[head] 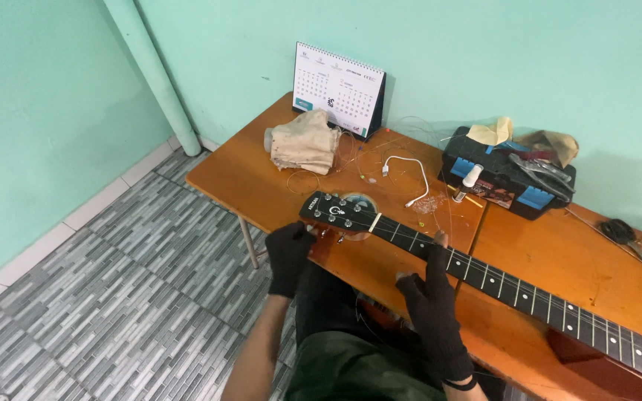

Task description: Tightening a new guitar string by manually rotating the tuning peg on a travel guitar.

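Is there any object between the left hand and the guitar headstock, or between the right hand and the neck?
Nothing visible stands between them. The left hand in a black glove already touches the guitar headstock at its lower edge, and the right hand rests directly on the neck.

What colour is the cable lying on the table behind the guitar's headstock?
White; the cable shows best in the head view, curled on the orange-brown table.

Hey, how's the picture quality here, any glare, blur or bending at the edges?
Head view: even indoor light, soft shadows behind the desk calendar and toolbox; mild sheen on the orange table, no harsh glare. The guitar, left hand and right hand are fairly sharp; the wall pipe leans from wide-angle distortion.
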